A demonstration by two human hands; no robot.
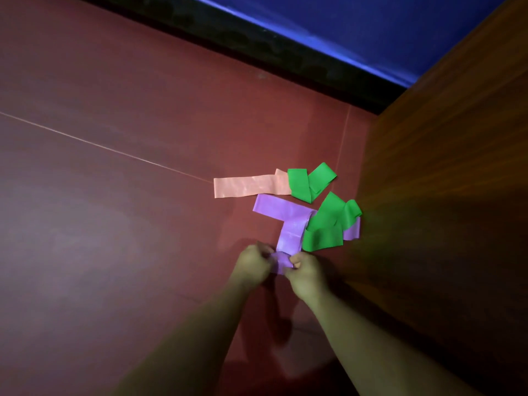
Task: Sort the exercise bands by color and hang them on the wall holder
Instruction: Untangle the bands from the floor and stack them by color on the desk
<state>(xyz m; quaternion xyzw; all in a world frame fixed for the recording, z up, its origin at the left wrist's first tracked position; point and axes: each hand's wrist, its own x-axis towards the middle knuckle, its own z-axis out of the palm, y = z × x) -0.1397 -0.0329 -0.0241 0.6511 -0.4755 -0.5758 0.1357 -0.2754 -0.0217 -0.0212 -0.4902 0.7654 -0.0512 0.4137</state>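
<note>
Sorting is barely begun. Left hand (pixel 254 260) and right hand (pixel 304 271) both pinch the near end of a purple band (pixel 290 234) on the red floor (pixel 114 195). Green bands (pixel 323 224) and a pink band (pixel 245 187) lie mixed alongside. Nothing is hung; the holder is not in view.

A plain indoor room — red tile floor (pixel 114 195), blue wall (pixel 371 30), wooden panel (pixel 443 195).

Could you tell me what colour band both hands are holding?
A purple band, seen in the head view.
</note>
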